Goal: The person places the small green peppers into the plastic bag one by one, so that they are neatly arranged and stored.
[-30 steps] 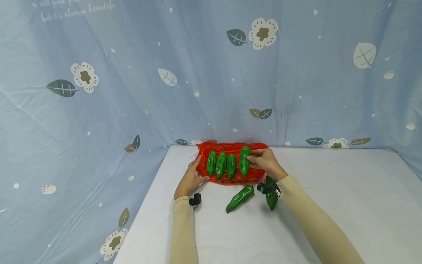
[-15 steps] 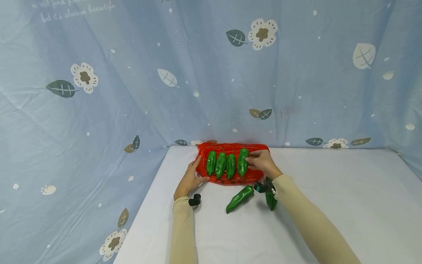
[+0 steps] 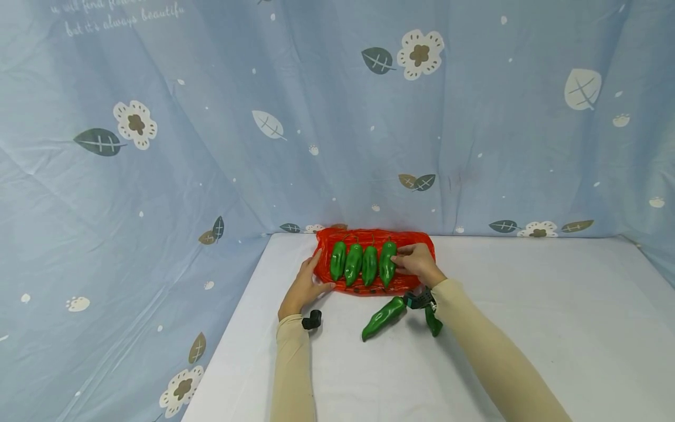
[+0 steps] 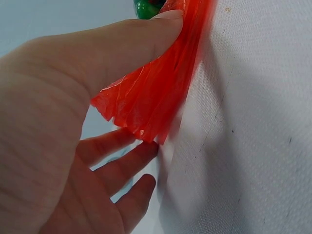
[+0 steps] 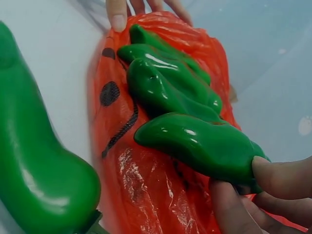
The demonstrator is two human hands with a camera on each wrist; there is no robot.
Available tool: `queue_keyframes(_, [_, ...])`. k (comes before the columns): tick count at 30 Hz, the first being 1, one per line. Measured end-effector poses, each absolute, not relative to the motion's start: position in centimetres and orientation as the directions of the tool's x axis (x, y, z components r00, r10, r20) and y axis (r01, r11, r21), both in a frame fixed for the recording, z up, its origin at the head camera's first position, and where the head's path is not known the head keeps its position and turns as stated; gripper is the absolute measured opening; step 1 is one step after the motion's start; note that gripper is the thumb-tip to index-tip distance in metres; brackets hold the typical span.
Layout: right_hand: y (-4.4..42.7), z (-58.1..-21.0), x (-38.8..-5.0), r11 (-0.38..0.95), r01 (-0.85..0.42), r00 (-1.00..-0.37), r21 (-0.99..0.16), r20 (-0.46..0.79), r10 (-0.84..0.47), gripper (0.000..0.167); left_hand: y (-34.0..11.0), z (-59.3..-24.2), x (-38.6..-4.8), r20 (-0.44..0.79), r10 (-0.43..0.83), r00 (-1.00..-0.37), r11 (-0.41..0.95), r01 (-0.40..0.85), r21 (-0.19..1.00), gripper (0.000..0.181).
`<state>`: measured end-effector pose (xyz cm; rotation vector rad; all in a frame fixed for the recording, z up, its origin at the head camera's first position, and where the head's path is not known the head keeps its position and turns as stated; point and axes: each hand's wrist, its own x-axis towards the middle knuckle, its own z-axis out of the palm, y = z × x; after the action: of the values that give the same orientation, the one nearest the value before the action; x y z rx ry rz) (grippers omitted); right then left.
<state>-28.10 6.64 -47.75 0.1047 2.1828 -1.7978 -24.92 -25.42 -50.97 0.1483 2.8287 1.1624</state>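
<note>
A crinkled red plastic bag with black print lies flat near the back of the table. Three green peppers lie side by side on it, stems toward the back. To their right, my right hand pinches another green pepper between thumb and fingers near its stem end, as the right wrist view shows; this pepper is over the bag beside the row. My left hand rests at the bag's left end. Its thumb presses on the red plastic, and its fingers are spread at the edge.
In front of the bag a loose green pepper lies slanted on the white table. Another green pepper is partly hidden under my right wrist. A blue patterned curtain hangs behind and to the left.
My right hand has moved slightly left and toward me, bringing the pepper closer to the row and lower over the bag. The left hand stays where it was.
</note>
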Motion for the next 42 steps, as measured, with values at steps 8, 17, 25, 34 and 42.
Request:
queue_keyframes(8, [6.4, -47.9, -28.1, 0.208, 0.247, -0.952, -0.946, -0.277, -0.131, 0.052, -25.5, -51.0, -25.1, -0.039, 0.122, -0.992, 0.714, 0.060, 0.697, 0.102])
queue_keyframes(17, [5.9, -48.2, -28.0, 0.214, 0.247, -0.953, -0.945, -0.277, -0.121, 0.051, -25.5, -51.1, -25.0, -0.039, 0.122, -0.992, 0.719, 0.061, 0.693, 0.101])
queue_keyframes(25, [5.6, -48.9, -28.1, 0.226, 0.238, -0.956, -0.945, -0.269, -0.114, 0.051, -25.5, -51.2, -25.0, -0.030, 0.130, -0.991, 0.714, 0.073, 0.697, 0.101])
queue_keyframes(34, [5.5, -49.0, -28.2, 0.246, 0.246, -0.954, -0.938, -0.279, -0.110, 0.051, -25.4, -51.1, -25.1, -0.040, 0.122, -0.992, 0.724, 0.061, 0.687, 0.099])
queue_keyframes(42, [5.3, -49.2, -28.1, 0.265, 0.249, -0.952, -0.932, -0.286, -0.111, 0.050, -25.4, -51.0, -25.0, -0.053, 0.108, -0.993, 0.724, 0.042, 0.688, 0.100])
